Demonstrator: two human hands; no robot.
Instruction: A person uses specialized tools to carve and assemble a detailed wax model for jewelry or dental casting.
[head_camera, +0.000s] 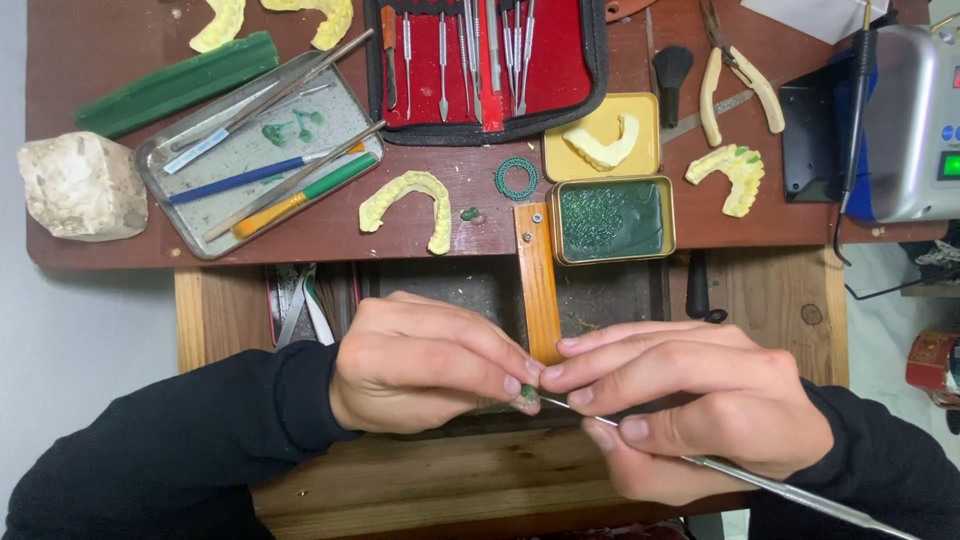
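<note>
Head view: a small green wax piece (527, 397), apparently light, soft and easily marred, is pinched at fingertips in the closed grip of the left hand (425, 365), above the desk (760, 225), while the right hand (690, 405) is closed around a thin, stiff metal carving tool (760, 480) touching it.

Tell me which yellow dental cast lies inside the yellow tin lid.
The pale arch-shaped cast in the yellow tin lid; the other casts lie on the bare wooden table.

A slim, shiny metal tool (760, 482) is seen. Above it, a matt scuffed steel tray (350, 118), a tin (611, 220) of dull green wax and worn reddish wood tabletop (120, 250) are seen.
</note>
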